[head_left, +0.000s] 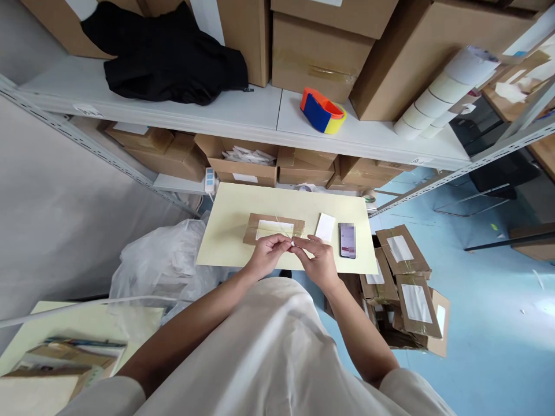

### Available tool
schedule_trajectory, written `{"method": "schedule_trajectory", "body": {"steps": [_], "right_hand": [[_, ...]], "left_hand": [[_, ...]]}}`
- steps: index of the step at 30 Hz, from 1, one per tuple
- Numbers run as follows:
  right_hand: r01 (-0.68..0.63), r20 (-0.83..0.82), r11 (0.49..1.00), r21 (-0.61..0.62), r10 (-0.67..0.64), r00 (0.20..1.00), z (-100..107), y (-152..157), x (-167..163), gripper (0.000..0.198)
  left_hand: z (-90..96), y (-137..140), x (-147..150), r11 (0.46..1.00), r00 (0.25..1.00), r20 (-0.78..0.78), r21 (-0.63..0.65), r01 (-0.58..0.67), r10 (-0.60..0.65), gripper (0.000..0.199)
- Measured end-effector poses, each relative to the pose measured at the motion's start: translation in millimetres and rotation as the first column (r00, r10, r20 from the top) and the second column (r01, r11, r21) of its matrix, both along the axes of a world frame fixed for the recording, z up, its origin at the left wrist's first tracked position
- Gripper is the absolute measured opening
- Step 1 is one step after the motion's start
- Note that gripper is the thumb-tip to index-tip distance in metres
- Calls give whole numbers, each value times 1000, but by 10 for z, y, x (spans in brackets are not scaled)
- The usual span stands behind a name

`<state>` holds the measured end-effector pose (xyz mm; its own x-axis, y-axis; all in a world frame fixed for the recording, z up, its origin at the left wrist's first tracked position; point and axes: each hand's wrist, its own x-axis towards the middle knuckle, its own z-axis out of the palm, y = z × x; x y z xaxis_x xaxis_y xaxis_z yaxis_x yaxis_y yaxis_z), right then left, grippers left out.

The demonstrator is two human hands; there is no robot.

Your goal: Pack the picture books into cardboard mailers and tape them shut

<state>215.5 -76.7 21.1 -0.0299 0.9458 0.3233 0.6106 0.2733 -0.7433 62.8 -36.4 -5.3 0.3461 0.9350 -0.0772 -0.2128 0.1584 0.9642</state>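
Note:
Over the near edge of a pale yellow table (234, 202), my left hand (269, 253) and my right hand (318, 258) meet, fingertips together. Between them they pinch a small white piece (292, 244), mostly covered by the fingers; its kind does not show. Thin pale strands rise from about the fingertips. Just beyond my hands, a flat brown cardboard box (251, 230) with a white label (272, 227) lies on the table. A white card or pad (325, 226) and a phone (347, 240) lie to the right of it.
A shelf (260, 110) behind the table bears cardboard boxes (316, 52), black cloth (173, 58), a coloured band (321, 112) and white rolls (437, 95). Labelled boxes (403, 254) are piled on the floor at right. Clear plastic (160, 260) bulges at left.

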Motion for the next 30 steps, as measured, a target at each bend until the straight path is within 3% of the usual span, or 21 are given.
{"method": "schedule_trajectory", "body": {"steps": [17, 26, 30], "right_hand": [[-64, -149, 996, -63, 54, 987, -48, 232, 258, 16], [-37, -93, 996, -77, 30, 995, -73, 382, 384, 15], [-63, -170, 991, -117, 42, 985, -54, 417, 432, 16]], "left_hand": [[44, 157, 233, 997, 999, 19, -67, -30, 32, 26], [42, 249, 352, 992, 990, -117, 104, -65, 77, 24], [114, 264, 373, 984, 975, -209, 172, -38, 74, 22]]}}
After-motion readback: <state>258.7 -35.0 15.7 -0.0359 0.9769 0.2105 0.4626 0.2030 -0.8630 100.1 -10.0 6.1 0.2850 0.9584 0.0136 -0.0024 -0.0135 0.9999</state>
